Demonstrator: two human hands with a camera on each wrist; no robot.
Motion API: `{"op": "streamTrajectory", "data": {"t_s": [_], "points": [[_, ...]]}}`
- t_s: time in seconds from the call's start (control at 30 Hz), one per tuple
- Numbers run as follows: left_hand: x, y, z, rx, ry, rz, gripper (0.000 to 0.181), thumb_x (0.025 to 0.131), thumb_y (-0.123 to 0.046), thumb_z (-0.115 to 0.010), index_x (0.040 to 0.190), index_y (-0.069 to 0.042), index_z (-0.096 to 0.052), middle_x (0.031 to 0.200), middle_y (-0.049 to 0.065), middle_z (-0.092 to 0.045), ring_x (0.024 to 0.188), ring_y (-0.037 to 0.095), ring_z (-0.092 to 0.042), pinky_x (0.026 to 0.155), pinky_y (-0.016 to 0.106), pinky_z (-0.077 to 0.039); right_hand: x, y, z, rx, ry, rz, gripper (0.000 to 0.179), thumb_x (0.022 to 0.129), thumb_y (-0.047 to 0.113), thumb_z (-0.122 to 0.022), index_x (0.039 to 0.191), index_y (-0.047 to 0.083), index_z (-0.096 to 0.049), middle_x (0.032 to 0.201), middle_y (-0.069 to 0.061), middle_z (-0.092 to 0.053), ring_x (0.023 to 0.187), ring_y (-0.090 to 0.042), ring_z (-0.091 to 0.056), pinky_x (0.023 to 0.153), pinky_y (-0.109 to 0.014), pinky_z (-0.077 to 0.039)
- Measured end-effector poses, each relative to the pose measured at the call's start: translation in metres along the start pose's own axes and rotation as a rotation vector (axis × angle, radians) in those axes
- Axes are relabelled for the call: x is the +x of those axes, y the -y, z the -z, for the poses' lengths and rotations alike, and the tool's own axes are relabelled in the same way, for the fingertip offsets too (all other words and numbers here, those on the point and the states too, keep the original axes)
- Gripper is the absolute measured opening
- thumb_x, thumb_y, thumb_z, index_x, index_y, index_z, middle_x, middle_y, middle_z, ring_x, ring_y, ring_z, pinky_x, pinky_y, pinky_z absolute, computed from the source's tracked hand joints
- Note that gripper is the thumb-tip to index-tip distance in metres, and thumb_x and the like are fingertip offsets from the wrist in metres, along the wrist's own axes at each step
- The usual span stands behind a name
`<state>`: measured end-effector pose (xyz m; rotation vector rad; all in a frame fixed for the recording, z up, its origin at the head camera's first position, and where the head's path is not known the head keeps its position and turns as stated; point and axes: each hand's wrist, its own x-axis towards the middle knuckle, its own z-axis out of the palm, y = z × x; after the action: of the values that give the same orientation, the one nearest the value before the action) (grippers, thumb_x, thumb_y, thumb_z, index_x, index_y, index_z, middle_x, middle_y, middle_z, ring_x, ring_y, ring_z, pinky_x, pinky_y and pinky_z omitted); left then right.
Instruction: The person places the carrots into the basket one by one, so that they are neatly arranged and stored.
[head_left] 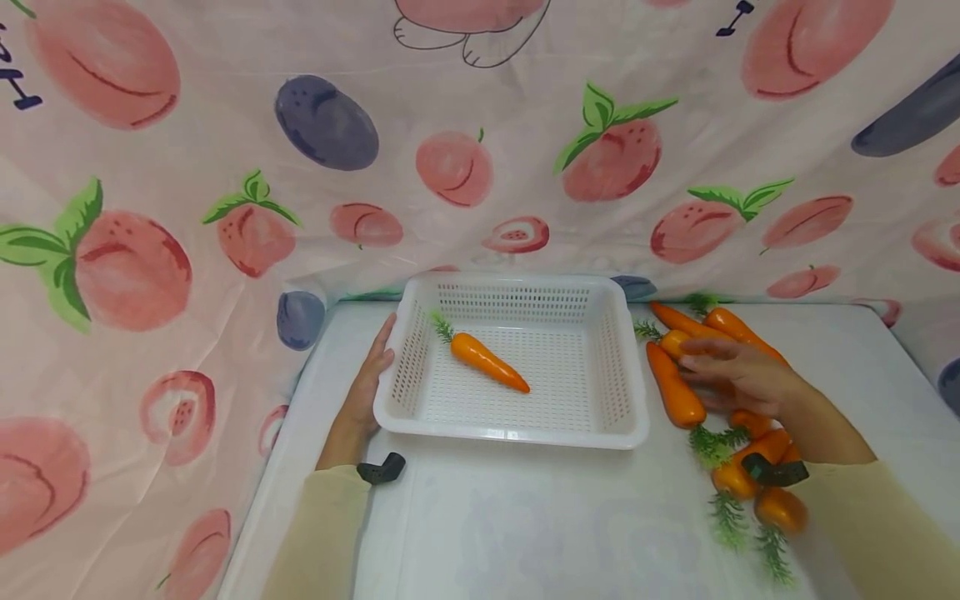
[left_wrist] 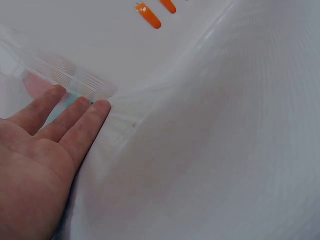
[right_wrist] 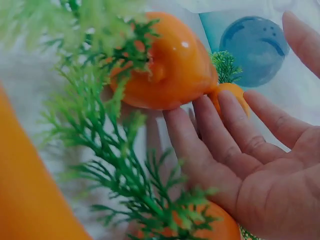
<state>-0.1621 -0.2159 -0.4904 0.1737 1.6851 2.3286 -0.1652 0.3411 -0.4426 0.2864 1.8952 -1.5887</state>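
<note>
Head view: a white slotted basket [head_left: 512,435] sits near the back edge of a white table [head_left: 525,525], where a fruit-print cloth [head_left: 465,92] hangs. One carrot [head_left: 487,362] lies slantwise inside, left of centre, with floor around it. The left hand [head_left: 366,385] rests against the basket's outer left side, between it and the table's left edge. Bare tabletop stretches in front. Just beyond the right wall lies a pile of carrots [head_left: 677,387], the right hand [head_left: 742,377] over it.

Left wrist view: what the head camera hides, the left palm, shows flat, fingers nearly straight, gripping nothing; orange glints through the basket's slots.

Right wrist view: the right hand is open-palmed, fingers loosely extended, fingertips at the underside of a thick carrot [right_wrist: 167,62], not wrapped round it. Feathery green leaves [right_wrist: 130,170] crowd close by.
</note>
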Motion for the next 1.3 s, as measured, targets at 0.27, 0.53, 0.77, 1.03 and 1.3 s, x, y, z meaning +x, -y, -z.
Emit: {"op": "streamTrajectory", "data": {"t_s": [0.27, 0.53, 0.77, 1.03, 1.3], "points": [[0.0, 0.0, 0.0, -0.008, 0.003, 0.0, 0.063, 0.106, -0.025, -0.034, 0.163, -0.043, -0.015, 0.172, -0.009, -0.014, 0.157, 0.028, -0.022, 0.11, 0.031, -0.045, 0.005, -0.001, -0.01, -0.157, -0.016, -0.027, 0.083, 0.099, 0.044, -0.064, 0.163, 0.014, -0.022, 0.157, -0.016, -0.041, 0.12, -0.025, -0.064, 0.1, -0.046, -0.056], [0.002, 0.003, 0.001, -0.017, 0.009, 0.0, 0.065, 0.106, -0.025, -0.034, 0.164, -0.039, -0.01, 0.173, -0.007, -0.013, 0.156, 0.031, -0.024, 0.108, 0.032, -0.046, 0.012, -0.006, -0.019, -0.177, 0.035, -0.009, 0.082, 0.102, 0.04, -0.061, 0.163, 0.008, -0.017, 0.159, -0.022, -0.035, 0.114, -0.023, -0.06, 0.094, -0.039, -0.057], [0.003, 0.005, 0.003, -0.024, 0.002, -0.001, 0.063, 0.106, -0.025, -0.034, 0.163, -0.043, -0.014, 0.172, -0.007, -0.015, 0.155, 0.03, -0.026, 0.107, 0.032, -0.047, 0.012, -0.007, -0.022, -0.25, 0.028, -0.01, 0.084, 0.098, 0.037, -0.067, 0.161, 0.005, -0.021, 0.158, -0.026, -0.032, 0.077, -0.011, -0.054, 0.065, -0.025, -0.052], [0.002, 0.004, 0.003, -0.014, -0.006, 0.001, 0.062, 0.106, -0.026, -0.034, 0.162, -0.045, -0.016, 0.172, -0.008, -0.015, 0.153, 0.03, -0.028, 0.106, 0.031, -0.048, 0.01, -0.005, -0.023, -0.274, 0.013, -0.046, 0.085, 0.097, 0.037, -0.069, 0.161, 0.005, -0.022, 0.161, -0.028, -0.025, 0.097, -0.017, -0.058, 0.079, -0.029, -0.057], [0.003, 0.005, 0.004, -0.016, -0.005, 0.004, 0.064, 0.106, -0.026, -0.034, 0.164, -0.039, -0.01, 0.172, -0.006, -0.018, 0.153, 0.031, -0.029, 0.104, 0.032, -0.05, 0.006, -0.002, -0.025, -0.313, 0.0, -0.06, 0.084, 0.098, 0.037, -0.067, 0.16, 0.003, -0.023, 0.161, -0.029, -0.026, 0.124, -0.033, -0.051, 0.1, -0.052, -0.054]]}}
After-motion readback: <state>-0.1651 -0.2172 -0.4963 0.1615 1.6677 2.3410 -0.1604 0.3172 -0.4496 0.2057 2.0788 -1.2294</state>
